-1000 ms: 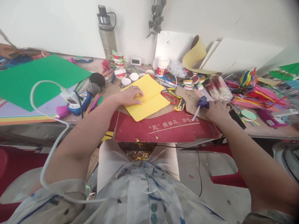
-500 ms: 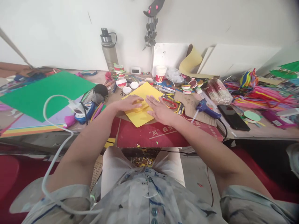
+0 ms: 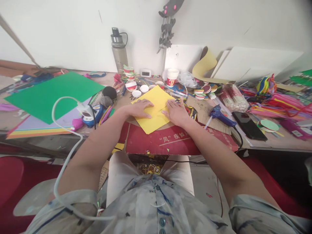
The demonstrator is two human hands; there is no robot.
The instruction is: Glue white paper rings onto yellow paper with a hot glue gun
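A yellow sheet of paper [image 3: 157,112] lies turned like a diamond in front of me, partly over a red printed cardboard piece [image 3: 146,143]. My left hand [image 3: 141,109] rests flat on its left corner with the fingers stretched out. On the right corner lies my right hand [image 3: 175,112], fingers extended and pressed to the paper. A bare strip of yellow shows between the two hands. To the right of my right hand, a blue hot glue gun [image 3: 220,115] lies on brown corrugated cardboard [image 3: 202,107].
Left are a green sheet [image 3: 56,96] and a white cable [image 3: 57,156] hanging over the table edge. Behind stand a bottle [image 3: 119,53], paper cup [image 3: 172,78] and small white lids [image 3: 144,88]. Right lie a phone [image 3: 248,125], bagged cotton swabs [image 3: 234,97] and colourful pipe cleaners [image 3: 280,104].
My right hand has slid toward the paper's right corner, so the hands are farther apart and more of the paper's middle shows. The whole view has shifted slightly.
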